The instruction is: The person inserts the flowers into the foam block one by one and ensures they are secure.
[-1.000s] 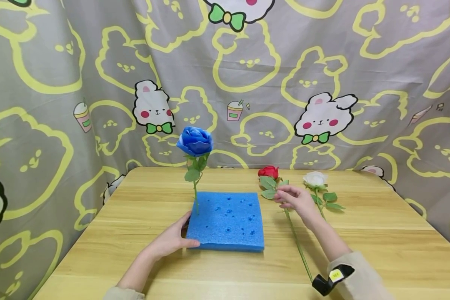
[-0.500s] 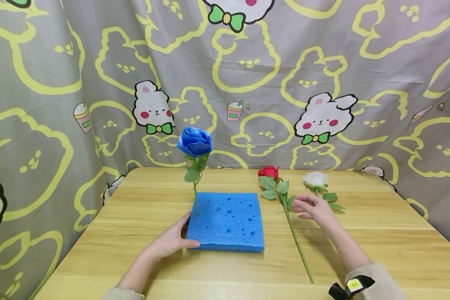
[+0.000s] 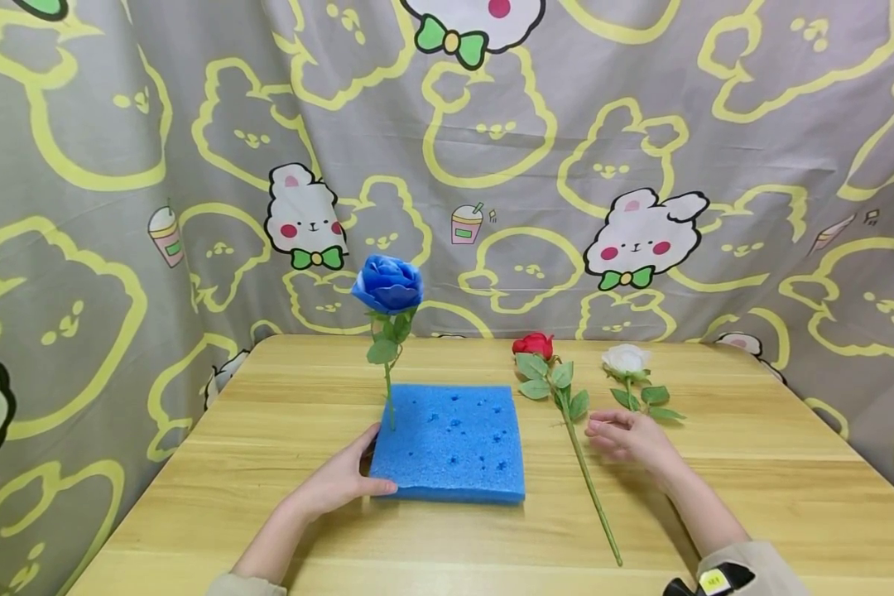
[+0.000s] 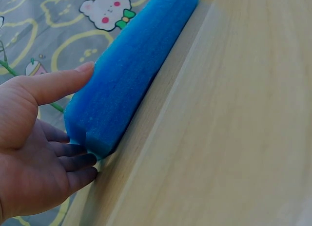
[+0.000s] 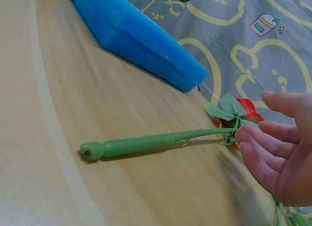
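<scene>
Against blue foam (image 3: pixel 447 451) rests left hand (image 3: pixel 343 475), thumb spread; right hand (image 3: pixel 635 440) hovers, fingers loose.

Gap rt of foam (image 3: pixel 447 447) — red rose (image 3: pixel 581 451) obstr.

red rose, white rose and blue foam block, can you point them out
Red rose (image 3: pixel 534 345): head view, on its bloom.
White rose (image 3: pixel 626 359): head view, on its bloom.
Blue foam block (image 3: pixel 435 442): head view, on its top face, between the holes.

Left hand (image 4: pixel 36 153) touches blue foam block (image 4: pixel 124 67); thumb (image 4: pixel 63 84) above 4 fingers (image 4: pixel 78 161).
</scene>
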`<state>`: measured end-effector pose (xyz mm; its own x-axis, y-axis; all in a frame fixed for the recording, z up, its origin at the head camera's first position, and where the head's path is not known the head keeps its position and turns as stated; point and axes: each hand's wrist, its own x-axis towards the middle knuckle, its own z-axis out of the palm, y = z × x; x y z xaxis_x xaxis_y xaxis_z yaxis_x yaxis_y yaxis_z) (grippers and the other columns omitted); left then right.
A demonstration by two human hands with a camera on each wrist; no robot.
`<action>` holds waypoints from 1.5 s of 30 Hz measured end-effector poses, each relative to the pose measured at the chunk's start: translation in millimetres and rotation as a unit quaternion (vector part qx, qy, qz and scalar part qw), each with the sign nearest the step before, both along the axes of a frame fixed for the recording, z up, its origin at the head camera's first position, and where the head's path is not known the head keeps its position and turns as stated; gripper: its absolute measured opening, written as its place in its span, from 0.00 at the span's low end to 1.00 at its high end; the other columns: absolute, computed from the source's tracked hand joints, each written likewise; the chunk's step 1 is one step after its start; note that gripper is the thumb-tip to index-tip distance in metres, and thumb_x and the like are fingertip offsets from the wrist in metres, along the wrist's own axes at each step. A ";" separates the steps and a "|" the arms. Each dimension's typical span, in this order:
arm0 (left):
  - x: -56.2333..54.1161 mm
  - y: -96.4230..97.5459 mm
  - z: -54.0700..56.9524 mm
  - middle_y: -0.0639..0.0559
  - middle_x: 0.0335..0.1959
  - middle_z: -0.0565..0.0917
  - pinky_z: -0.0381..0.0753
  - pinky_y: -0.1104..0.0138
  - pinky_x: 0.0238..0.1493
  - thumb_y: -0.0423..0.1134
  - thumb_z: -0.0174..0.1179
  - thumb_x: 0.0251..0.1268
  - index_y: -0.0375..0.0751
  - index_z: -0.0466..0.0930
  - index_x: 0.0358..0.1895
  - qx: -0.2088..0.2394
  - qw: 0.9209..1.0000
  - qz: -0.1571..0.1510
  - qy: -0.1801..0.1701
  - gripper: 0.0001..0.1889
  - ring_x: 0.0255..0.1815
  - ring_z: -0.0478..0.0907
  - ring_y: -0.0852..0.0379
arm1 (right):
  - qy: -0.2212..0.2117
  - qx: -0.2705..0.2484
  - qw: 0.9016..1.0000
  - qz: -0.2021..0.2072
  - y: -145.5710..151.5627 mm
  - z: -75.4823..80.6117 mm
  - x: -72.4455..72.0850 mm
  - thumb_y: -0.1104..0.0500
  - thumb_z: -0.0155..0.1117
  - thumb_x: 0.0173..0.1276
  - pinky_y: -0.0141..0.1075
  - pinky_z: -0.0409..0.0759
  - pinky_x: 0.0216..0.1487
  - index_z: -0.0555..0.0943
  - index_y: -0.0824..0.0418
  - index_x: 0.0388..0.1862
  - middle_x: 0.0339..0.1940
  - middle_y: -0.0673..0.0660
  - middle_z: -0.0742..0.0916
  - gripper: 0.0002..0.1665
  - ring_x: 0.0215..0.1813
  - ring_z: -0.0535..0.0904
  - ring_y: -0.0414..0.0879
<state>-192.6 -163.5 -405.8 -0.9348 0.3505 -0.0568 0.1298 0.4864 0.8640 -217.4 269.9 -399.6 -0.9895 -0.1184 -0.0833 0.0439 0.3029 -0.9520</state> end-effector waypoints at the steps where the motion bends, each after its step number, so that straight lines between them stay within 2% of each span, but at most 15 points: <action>1: -0.2 0.0 -0.2 0.31 0.70 0.51 0.51 0.44 0.65 0.47 0.71 0.48 0.28 0.43 0.71 0.001 1.000 -0.001 0.000 0.55 0.70 0.48 0.36 | -0.003 -0.004 1.000 0.003 0.1 -1.4 0.2 0.54 0.59 0.67 0.40 0.81 0.42 0.65 0.78 0.60 0.47 0.67 0.82 0.33 0.45 0.82 0.52; 5: -1.5 -0.1 -1.5 0.31 0.70 0.51 0.51 0.44 0.65 0.47 0.71 0.48 0.28 0.43 0.71 0.003 1.000 -0.003 0.000 0.55 0.70 0.48 0.36 | -0.020 -0.024 0.999 0.020 -0.5 -8.0 -0.3 0.58 0.60 0.66 0.40 0.81 0.40 0.63 0.81 0.59 0.43 0.67 0.84 0.33 0.39 0.83 0.49; 11: -1.3 0.1 -0.5 0.31 0.71 0.50 0.51 0.44 0.65 0.46 0.71 0.48 0.28 0.43 0.71 0.006 1.000 -0.005 -0.002 0.54 0.70 0.48 0.36 | -0.039 -0.032 0.998 0.034 -4.1 -15.3 -2.7 0.59 0.60 0.65 0.37 0.81 0.32 0.63 0.82 0.58 0.35 0.58 0.86 0.32 0.33 0.83 0.45; 19: 0.6 0.1 1.1 0.31 0.71 0.50 0.51 0.44 0.65 0.44 0.70 0.49 0.28 0.43 0.71 0.007 1.000 -0.003 -0.002 0.53 0.70 0.47 0.36 | -0.047 -0.010 0.999 0.019 -10.4 -16.5 -3.4 0.58 0.60 0.65 0.34 0.79 0.26 0.67 0.78 0.56 0.31 0.54 0.84 0.29 0.30 0.80 0.43; 27: 0.2 0.6 1.3 0.31 0.71 0.50 0.48 0.44 0.65 0.45 0.71 0.48 0.28 0.43 0.71 0.008 1.000 0.001 -0.003 0.54 0.70 0.46 0.35 | -0.043 0.030 0.999 -0.005 -15.6 -16.1 -3.8 0.59 0.65 0.61 0.36 0.79 0.26 0.72 0.74 0.54 0.31 0.53 0.85 0.27 0.29 0.79 0.44; 34: 1.5 0.8 3.2 0.31 0.71 0.50 0.50 0.44 0.65 0.44 0.70 0.49 0.28 0.43 0.72 0.007 1.000 -0.001 -0.004 0.53 0.70 0.47 0.36 | -0.031 0.039 0.999 0.021 -16.3 -16.7 -4.8 0.65 0.66 0.56 0.36 0.79 0.25 0.70 0.77 0.53 0.30 0.53 0.85 0.28 0.28 0.78 0.43; 40: 0.8 0.6 2.5 0.31 0.71 0.50 0.49 0.44 0.65 0.45 0.70 0.49 0.28 0.43 0.71 0.006 1.000 -0.001 0.000 0.54 0.70 0.47 0.36 | -0.045 0.005 0.998 0.033 -13.5 -16.6 -5.4 0.66 0.65 0.59 0.32 0.78 0.24 0.67 0.79 0.56 0.32 0.52 0.84 0.29 0.27 0.78 0.41; 45: -1.1 0.6 -0.6 0.32 0.71 0.49 0.49 0.44 0.66 0.46 0.71 0.48 0.29 0.42 0.72 0.009 1.000 -0.003 -0.005 0.55 0.70 0.46 0.37 | -0.063 -0.045 0.996 0.054 -11.2 -17.3 -3.6 0.67 0.60 0.63 0.32 0.80 0.25 0.62 0.82 0.58 0.34 0.54 0.84 0.30 0.32 0.83 0.45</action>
<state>-193.6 -162.9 -406.4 -0.9324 0.3564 -0.0607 0.1229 0.4703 0.8739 -221.0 258.6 -416.9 -0.9528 -0.2366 -0.1900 0.1362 0.2263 -0.9645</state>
